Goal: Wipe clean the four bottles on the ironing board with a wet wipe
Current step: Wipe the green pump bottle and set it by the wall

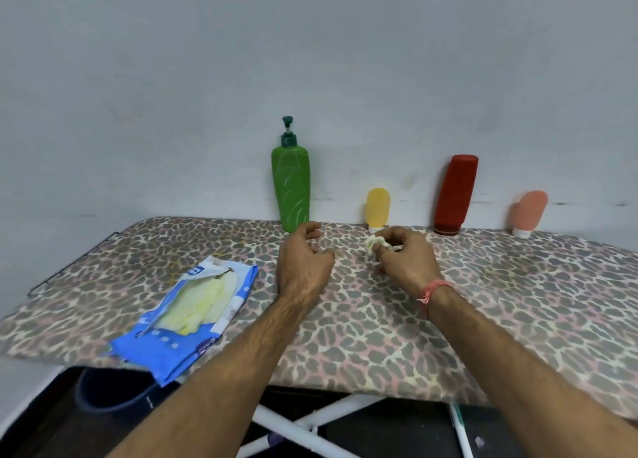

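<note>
Four bottles stand upright along the far edge of the ironing board (483,302), long axes vertical: green pump bottle (290,188), yellow bottle (378,209), red bottle (455,195) and pink bottle (530,212), the last three cap-down. The right hand (405,259) pinches one crumpled wet wipe (373,243); the left hand (303,261) hovers, fingers loosely curled, empty. One opened wipe pack (186,319) lies left

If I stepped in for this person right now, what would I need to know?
Right hand pinches a crumpled wet wipe; left hand holds nothing, fingers loosely curled.
Green pump bottle, yellow bottle, red bottle and pink bottle stand along the wall on the ironing board. The opened wipe pack lies at left.
No bottle is in hand; which are already wiped cannot be told.
</note>
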